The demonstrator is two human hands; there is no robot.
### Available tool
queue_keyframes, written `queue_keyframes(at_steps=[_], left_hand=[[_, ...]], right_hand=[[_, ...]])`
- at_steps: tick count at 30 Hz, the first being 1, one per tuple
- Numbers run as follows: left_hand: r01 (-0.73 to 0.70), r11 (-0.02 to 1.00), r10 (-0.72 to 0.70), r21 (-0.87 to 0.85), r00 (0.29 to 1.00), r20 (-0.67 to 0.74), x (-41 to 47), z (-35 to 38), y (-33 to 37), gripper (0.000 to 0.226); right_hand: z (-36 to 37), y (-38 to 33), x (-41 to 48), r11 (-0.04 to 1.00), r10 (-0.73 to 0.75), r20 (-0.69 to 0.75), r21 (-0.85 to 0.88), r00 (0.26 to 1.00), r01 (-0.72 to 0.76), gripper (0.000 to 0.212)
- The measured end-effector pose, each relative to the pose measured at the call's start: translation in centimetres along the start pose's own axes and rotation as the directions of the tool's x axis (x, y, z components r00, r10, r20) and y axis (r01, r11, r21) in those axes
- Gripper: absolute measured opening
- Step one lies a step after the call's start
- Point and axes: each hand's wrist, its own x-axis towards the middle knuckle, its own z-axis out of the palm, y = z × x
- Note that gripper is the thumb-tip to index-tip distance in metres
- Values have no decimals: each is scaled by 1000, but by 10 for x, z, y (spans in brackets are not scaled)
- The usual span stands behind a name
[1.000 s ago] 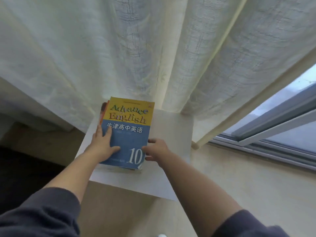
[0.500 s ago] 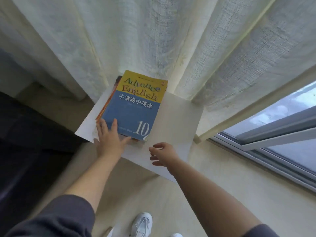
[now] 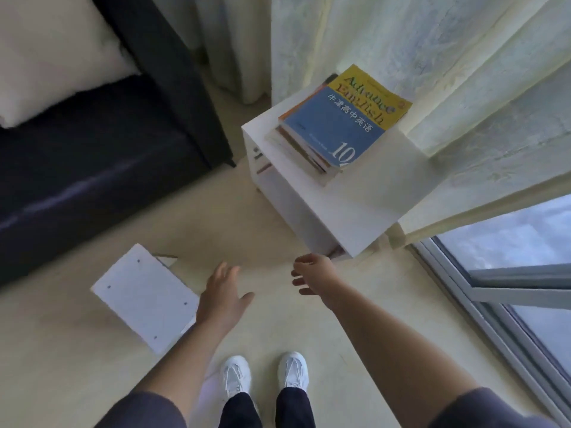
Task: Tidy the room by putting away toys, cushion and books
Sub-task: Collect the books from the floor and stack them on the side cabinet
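The books [image 3: 336,125] are stacked on the white table [image 3: 370,196] beside the curtain [image 3: 401,41], with the blue-and-yellow one uppermost. That part of the task is judged done. The pile is a little fanned along its left edge, yet it rests wholly on the top. A pale cushion [image 3: 52,54] lies on the dark sofa [image 3: 92,168], which is taken to be its proper place, though it cannot be told whether this is the cushion the task means. No toys are seen, so nothing can be said of that part, and it is judged to be what is left. Both hands are held low over the floor [image 3: 278,217], well apart from the books. On the left hand [image 3: 221,295] the fingers [image 3: 224,270] are straight and spread. On the right hand [image 3: 315,273] the fingers [image 3: 301,281] are loosely curled. Nothing is held in either hand. A white board [image 3: 145,298] with small holes lies tilted on the floor just beside the left hand. What it is cannot be told, and it may be the next thing to be dealt with.
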Motion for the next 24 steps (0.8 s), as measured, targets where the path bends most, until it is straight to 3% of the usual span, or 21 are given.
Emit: queue_keyframes(at_steps=[7,18,24], left_hand=[[282,945,-288,-167,958,-9,-85,23,-133,51],[518,751,-551,-409,833,43,-201,92,-311,43],[630,548,-711,-551,698,91,-266,188,-349,41]], right_hand=[[135,39,-30,961,42,236,-275,971,25,10],[320,124,-78,787,148,381,-604,913,125,14],[370,218,-93,525,283,453,-811,846,258,12]])
